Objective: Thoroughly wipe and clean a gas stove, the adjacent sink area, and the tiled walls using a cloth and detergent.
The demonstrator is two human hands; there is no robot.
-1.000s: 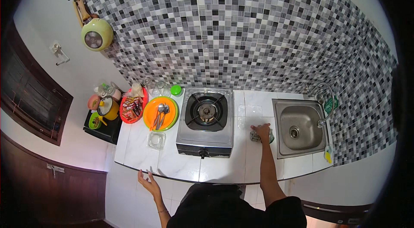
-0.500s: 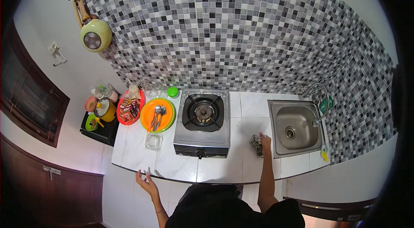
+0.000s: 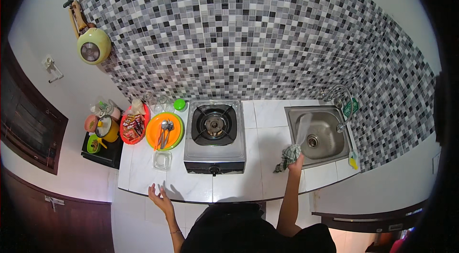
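Observation:
My right hand [image 3: 297, 163] is closed on a dark green and white checked cloth [image 3: 288, 156] at the sink's front left corner. From the cloth a pale, blurred, elongated shape [image 3: 303, 128] reaches over the steel sink [image 3: 325, 159]; I cannot tell what it is. My left hand [image 3: 161, 199] hovers at the counter's front edge, its fingers apart and holding nothing. Nearest to it is a small clear square dish [image 3: 162, 160]. Between my hands, farther back, stands a single-burner gas stove [image 3: 214, 151].
Left of the stove, an orange plate [image 3: 153, 131] on a green one bears spoons and forks. Beyond are a red basket [image 3: 125, 136] of packets, glasses and a green lid [image 3: 179, 104]. A curved faucet [image 3: 345, 118] rises at the sink; a yellow-and-white brush [image 3: 353, 161] lies at its right.
My right hand has lifted the cloth slightly and turned it toward the sink, and the pale shape now shows. My left hand stays open. The whole view has shifted a little.

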